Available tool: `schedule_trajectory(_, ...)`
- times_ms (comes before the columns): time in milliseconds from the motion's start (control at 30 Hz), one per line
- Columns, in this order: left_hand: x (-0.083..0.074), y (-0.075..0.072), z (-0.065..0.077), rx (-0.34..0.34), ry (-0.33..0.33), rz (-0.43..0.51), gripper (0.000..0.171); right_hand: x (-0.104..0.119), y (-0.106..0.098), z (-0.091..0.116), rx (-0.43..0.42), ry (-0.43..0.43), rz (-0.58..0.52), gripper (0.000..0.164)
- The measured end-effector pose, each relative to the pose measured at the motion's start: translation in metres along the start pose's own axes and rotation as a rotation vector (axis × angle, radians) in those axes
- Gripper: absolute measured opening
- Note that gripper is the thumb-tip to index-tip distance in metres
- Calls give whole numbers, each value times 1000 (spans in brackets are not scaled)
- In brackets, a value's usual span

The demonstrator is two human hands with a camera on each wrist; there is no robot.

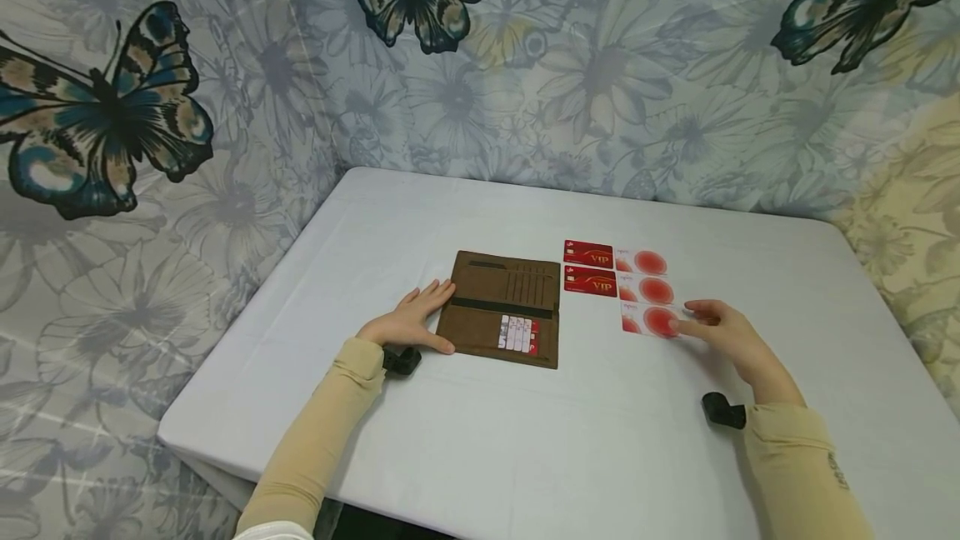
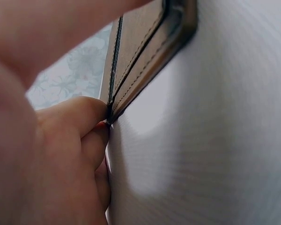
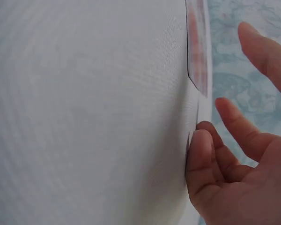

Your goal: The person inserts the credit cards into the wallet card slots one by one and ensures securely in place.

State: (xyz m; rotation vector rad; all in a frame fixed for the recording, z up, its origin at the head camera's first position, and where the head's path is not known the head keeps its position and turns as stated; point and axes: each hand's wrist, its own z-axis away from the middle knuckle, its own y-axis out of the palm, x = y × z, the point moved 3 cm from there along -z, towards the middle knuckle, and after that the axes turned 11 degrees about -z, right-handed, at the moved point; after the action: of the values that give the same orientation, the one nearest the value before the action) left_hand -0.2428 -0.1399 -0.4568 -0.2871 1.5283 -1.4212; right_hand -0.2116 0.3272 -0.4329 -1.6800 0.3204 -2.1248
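Note:
A brown wallet (image 1: 472, 330) lies unfolded on the white table, with a stack of overlapping white and red cards (image 1: 517, 334) in its lower half. My left hand (image 1: 408, 319) rests at the wallet's left edge, thumb and fingers spread. The left wrist view shows its fingertips against the wallet's stitched corner (image 2: 136, 51). To the right, my right hand (image 1: 720, 332) reaches to the nearest white card with a red circle (image 1: 652, 319). In the right wrist view its loosely bent fingers are spread apart below that card (image 3: 196, 47), nothing pinched between them.
Two red VIP cards (image 1: 590, 280) lie right of the wallet, beside two more white cards with red circles (image 1: 651, 262). A black wrist camera (image 1: 723, 411) sits at each sleeve cuff. Patterned butterfly wallpaper (image 1: 600, 90) rises behind the table's far edge.

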Motion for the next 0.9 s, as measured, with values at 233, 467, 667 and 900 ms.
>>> schedule_trajectory(233,2,0,0,-3,-1,-4,108,-3,-2,-8,31,7,102,74)
schedule_trajectory(467,1,0,1,-7,-3,-5,108,-2,1,-14,12,-31,166,69)
schedule_trajectory(667,1,0,0,-5,-3,-7,108,-2,4,-14,1,-42,171,63)
schedule_trajectory(900,-1,0,1,-6,3,-11,107,-5,5,-13,5,-46,164,62)
